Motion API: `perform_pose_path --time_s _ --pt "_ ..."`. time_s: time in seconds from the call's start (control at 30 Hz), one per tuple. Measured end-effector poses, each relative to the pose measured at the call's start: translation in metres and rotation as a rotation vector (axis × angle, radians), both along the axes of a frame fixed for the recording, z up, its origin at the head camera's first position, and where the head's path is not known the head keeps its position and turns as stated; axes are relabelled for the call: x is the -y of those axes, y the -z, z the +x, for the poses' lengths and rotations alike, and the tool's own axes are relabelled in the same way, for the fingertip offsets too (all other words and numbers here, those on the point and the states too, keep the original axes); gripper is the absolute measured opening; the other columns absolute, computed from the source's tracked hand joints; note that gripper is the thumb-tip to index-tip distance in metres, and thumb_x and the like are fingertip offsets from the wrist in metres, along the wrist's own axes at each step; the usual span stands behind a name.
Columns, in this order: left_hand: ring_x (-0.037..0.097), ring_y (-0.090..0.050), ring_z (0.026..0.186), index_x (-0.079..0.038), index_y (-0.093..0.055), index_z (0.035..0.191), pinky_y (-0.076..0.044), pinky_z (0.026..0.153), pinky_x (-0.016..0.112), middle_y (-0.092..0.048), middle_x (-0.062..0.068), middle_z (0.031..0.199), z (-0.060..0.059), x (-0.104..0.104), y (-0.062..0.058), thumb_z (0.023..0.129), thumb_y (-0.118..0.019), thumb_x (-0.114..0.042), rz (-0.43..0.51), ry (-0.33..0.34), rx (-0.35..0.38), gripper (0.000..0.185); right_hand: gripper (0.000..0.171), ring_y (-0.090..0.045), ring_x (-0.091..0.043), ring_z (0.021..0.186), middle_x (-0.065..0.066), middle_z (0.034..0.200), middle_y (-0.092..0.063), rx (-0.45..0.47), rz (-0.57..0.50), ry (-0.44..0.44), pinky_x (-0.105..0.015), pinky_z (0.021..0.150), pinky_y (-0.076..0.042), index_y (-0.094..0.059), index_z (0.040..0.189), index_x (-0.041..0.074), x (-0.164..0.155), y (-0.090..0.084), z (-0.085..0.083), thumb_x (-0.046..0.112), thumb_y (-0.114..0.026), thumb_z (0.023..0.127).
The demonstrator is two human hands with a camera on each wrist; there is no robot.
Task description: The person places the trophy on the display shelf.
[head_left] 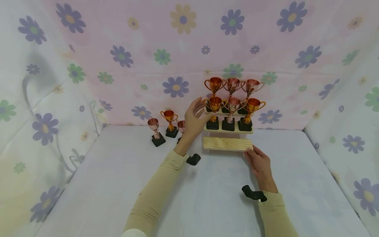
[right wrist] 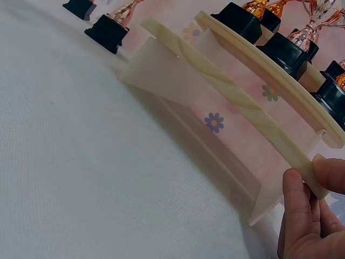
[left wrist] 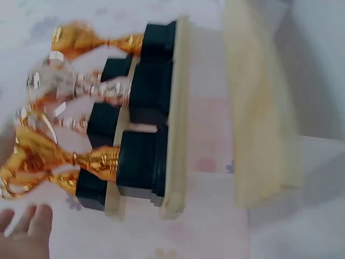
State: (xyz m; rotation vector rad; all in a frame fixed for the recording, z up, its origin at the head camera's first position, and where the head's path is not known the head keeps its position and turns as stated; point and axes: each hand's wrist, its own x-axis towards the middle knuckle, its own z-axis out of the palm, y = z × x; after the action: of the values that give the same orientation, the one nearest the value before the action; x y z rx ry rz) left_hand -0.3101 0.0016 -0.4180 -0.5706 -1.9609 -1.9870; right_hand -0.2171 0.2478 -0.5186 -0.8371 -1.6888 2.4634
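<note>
Two hands at a stepped wooden trophy stand on a white cloth-covered table.

The left hand (head_left: 193, 120) is raised with its fingers spread and relaxed beside the small gold trophy cup on a black base (head_left: 214, 112) at the left end of the middle step; whether they touch it I cannot tell. The right hand (head_left: 260, 164) pinches the right end of the bare lowest pale wooden step (head_left: 227, 144) between thumb and fingertips (right wrist: 302, 191). Six small gold and copper trophies fill the two upper steps of the tiered stand (head_left: 228, 130). Three more small trophies (head_left: 165, 126) stand on the white table (head_left: 118, 184) just left of the stand, against the flowered pink backdrop (head_left: 148, 49).
</note>
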Motion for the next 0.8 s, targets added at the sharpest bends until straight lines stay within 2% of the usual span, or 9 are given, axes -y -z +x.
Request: perform_pose_path --time_s 0.1,0.33,0.47,0.57,0.63,0.73,0.8 --pt "0.038 -0.054 0.132 0.004 -0.048 0.146 -0.049 0.11 0.035 -0.055 0.024 0.14 0.017 0.014 0.002 0.087 -0.079 -0.002 -0.014 -0.045 -0.056 0.067 0.059 -0.065 -0.001 0.098 -0.004 0.134 -0.053 -0.001 -0.004 -0.004 -0.017 0.095 -0.054 -0.036 0.157 0.005 0.001 0.0 0.0 0.01 -0.059 0.103" --pt "0.037 -0.063 0.114 0.008 -0.064 0.124 -0.056 0.097 0.052 -0.065 0.026 0.122 0.043 0.067 0.02 0.083 -0.079 0.007 -0.058 -0.162 -0.309 0.044 0.059 -0.063 -0.003 0.105 -0.009 0.146 -0.047 0.002 0.02 0.0 -0.017 0.097 -0.052 -0.037 0.157 0.006 0.001 -0.002 -0.001 0.012 -0.059 0.103" --pt "0.02 -0.066 0.106 0.01 -0.067 0.116 -0.059 0.094 0.042 -0.066 0.027 0.114 0.055 0.102 0.034 0.081 -0.079 0.012 -0.079 -0.238 -0.377 0.037 0.06 -0.064 -0.003 0.106 -0.007 0.146 -0.049 0.012 0.001 -0.004 -0.017 0.096 -0.053 -0.037 0.157 0.007 0.0 -0.002 -0.001 0.012 -0.061 0.102" --pt "0.012 -0.064 0.102 0.014 -0.067 0.111 -0.059 0.092 0.029 -0.065 0.03 0.109 0.057 0.123 0.044 0.08 -0.077 0.015 -0.038 -0.319 -0.376 0.033 0.06 -0.063 -0.004 0.106 -0.007 0.147 -0.048 0.019 -0.001 0.0 -0.017 0.095 -0.054 -0.037 0.157 0.008 0.0 -0.002 0.0 0.012 -0.061 0.102" --pt "0.018 -0.063 0.102 0.016 -0.065 0.11 -0.058 0.092 0.029 -0.063 0.032 0.108 0.055 0.134 0.047 0.082 -0.076 0.016 0.002 -0.396 -0.339 0.03 0.059 -0.063 -0.004 0.107 -0.007 0.148 -0.048 0.02 0.002 0.002 -0.017 0.095 -0.054 -0.037 0.157 0.008 0.0 -0.003 0.0 0.012 -0.061 0.103" --pt "0.035 -0.059 0.107 0.019 -0.061 0.116 -0.055 0.097 0.043 -0.058 0.037 0.115 0.049 0.145 0.049 0.083 -0.073 0.017 0.045 -0.49 -0.241 0.036 0.058 -0.063 -0.004 0.107 -0.006 0.144 -0.05 0.023 -0.009 0.009 -0.016 0.095 -0.054 -0.039 0.157 0.009 0.0 -0.002 -0.001 0.013 -0.061 0.103" --pt "0.045 -0.054 0.115 0.018 -0.056 0.125 -0.05 0.1 0.054 -0.055 0.037 0.124 0.045 0.151 0.049 0.083 -0.075 0.013 0.027 -0.535 -0.158 0.046 0.059 -0.064 -0.004 0.106 -0.004 0.139 -0.052 0.019 -0.015 0.011 -0.016 0.095 -0.054 -0.039 0.157 0.008 0.0 -0.002 -0.001 0.012 -0.061 0.103"
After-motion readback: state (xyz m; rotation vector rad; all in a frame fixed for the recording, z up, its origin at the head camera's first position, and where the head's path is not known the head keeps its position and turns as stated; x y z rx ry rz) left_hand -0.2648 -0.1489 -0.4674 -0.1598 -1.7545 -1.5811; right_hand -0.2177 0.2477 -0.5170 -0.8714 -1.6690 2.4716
